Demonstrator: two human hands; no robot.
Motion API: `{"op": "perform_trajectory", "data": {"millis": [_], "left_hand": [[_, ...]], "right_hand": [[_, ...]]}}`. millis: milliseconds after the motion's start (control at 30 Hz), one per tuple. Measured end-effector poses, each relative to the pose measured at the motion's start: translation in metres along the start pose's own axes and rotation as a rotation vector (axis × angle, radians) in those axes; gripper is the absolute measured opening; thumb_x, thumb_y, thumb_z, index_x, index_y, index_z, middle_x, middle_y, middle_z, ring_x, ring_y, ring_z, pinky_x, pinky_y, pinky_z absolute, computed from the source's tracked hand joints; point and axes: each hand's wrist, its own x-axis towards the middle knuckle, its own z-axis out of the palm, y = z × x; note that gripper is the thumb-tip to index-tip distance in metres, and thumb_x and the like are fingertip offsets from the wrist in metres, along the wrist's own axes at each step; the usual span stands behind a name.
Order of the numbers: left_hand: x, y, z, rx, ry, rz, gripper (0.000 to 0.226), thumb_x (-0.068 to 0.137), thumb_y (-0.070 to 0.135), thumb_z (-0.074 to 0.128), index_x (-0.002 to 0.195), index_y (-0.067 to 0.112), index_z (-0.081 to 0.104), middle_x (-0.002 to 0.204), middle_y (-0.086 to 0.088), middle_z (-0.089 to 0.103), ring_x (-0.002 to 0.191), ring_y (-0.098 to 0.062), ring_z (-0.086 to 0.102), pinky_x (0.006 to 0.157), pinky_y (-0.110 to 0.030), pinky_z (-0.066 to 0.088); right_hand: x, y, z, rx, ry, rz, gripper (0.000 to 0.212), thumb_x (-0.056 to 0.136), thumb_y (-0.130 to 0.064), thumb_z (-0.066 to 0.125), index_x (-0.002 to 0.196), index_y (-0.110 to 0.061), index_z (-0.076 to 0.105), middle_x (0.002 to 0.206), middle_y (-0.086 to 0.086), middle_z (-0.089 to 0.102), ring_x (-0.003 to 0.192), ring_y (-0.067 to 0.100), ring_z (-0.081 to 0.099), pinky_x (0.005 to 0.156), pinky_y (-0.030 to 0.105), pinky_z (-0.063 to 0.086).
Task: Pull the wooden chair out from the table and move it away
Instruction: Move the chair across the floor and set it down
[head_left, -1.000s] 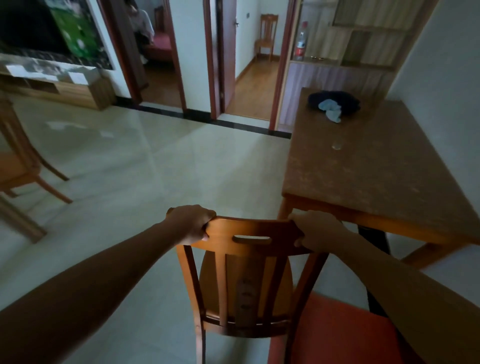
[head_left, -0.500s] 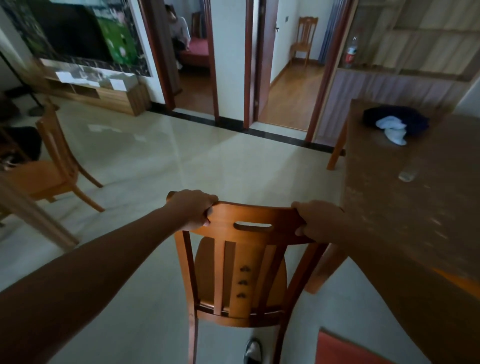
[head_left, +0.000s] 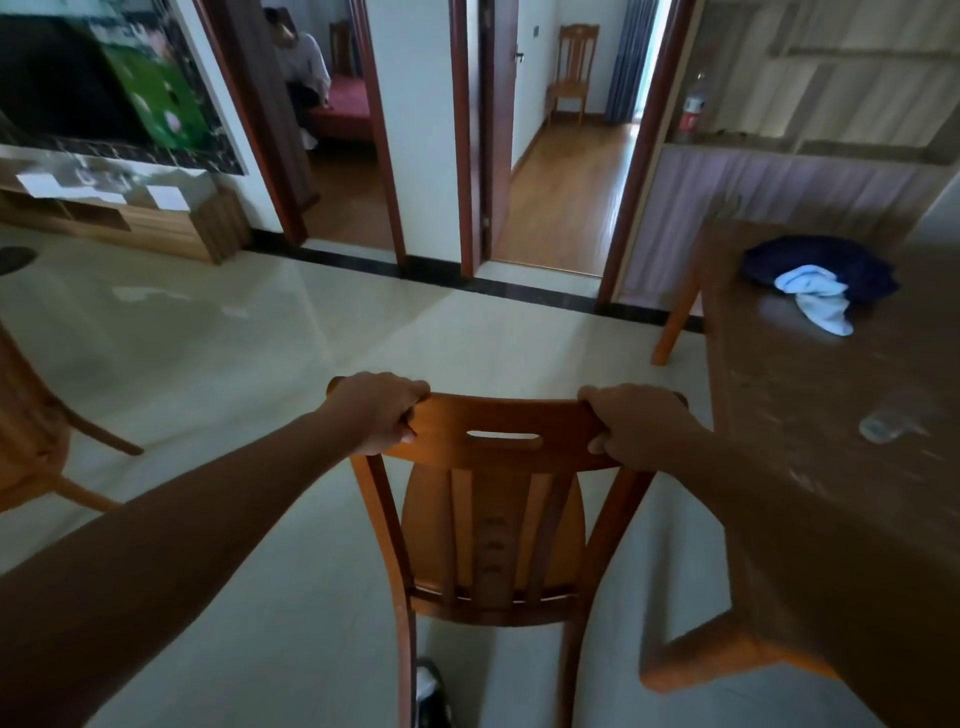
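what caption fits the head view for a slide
Both hands, left hand and right hand, grip the orange wooden chair beside the brown table.

We count three wooden chairs: one (head_left: 498, 519) gripped by two hands (head_left: 376, 410) (head_left: 636, 428), one (head_left: 36, 431) left of it, one (head_left: 571, 73) through the doorway beyond it. One table (head_left: 810, 415) to the right, two cloths (head_left: 831, 260) (head_left: 818, 299) on it. One bottle (head_left: 693, 109) behind that.

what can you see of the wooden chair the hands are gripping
The wooden chair looks like orange-brown varnished wood. Its curved top rail has a slot-shaped cutout, with vertical slats beneath and a rounded seat showing through them. It stands on the pale tiled floor, back toward the camera, left of the table and apart from it. The left hand and right hand grip the rail's two ends. The leg bottoms are out of view.
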Motion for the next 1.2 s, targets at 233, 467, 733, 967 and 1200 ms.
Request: {"op": "perform_trajectory", "data": {"millis": [233,467,733,967,1200], "left_hand": [[0.164,-0.091,0.018,0.050,0.076,0.153,0.028,0.086,0.032,0.071,0.088,0.035,0.043,0.062,0.017,0.041,0.050,0.002,0.037,0.045,-0.019,0.021],[0.333,-0.161,0.016,0.035,0.080,0.324,0.032,0.080,0.035,0.080,0.083,0.036,0.048,0.059,0.020,0.039,0.046,0.007,0.032,0.044,-0.015,0.020],[0.537,-0.194,0.016,0.015,0.035,0.537,0.019,0.088,0.037,0.074,0.100,0.031,0.060,0.078,0.015,0.059,0.066,-0.004,0.054,0.051,-0.017,0.031],[0.689,-0.209,0.005,0.074,-0.040,0.748,0.017,0.095,0.035,0.067,0.109,0.030,0.058,0.093,0.009,0.066,0.083,-0.010,0.063,0.069,-0.025,0.041],[0.813,-0.231,0.010,0.014,-0.036,1.025,0.022,0.092,0.033,0.072,0.111,0.028,0.060,0.090,0.013,0.064,0.079,-0.010,0.063,0.069,-0.024,0.044]], "right_hand": [[0.136,0.041,-0.005,0.002,-0.029,0.153,0.028,0.082,-0.033,0.070,0.101,-0.027,0.051,0.069,-0.014,0.045,0.072,0.014,0.059,0.067,0.034,0.048],[0.255,0.084,-0.021,0.036,-0.068,0.311,0.023,0.088,-0.030,0.066,0.097,-0.029,0.046,0.079,-0.007,0.055,0.072,0.013,0.059,0.066,0.027,0.043],[0.368,0.158,-0.010,0.107,-0.031,0.506,0.025,0.086,-0.034,0.070,0.089,-0.034,0.045,0.079,-0.007,0.064,0.073,0.012,0.064,0.064,0.025,0.042],[0.456,0.203,0.003,0.142,-0.029,0.770,0.029,0.084,-0.036,0.070,0.082,-0.037,0.041,0.066,-0.011,0.053,0.059,0.001,0.055,0.051,0.018,0.030],[0.534,0.196,0.008,0.119,-0.004,1.057,0.029,0.083,-0.033,0.071,0.083,-0.036,0.042,0.061,-0.014,0.047,0.054,0.000,0.049,0.045,0.020,0.030]]}}
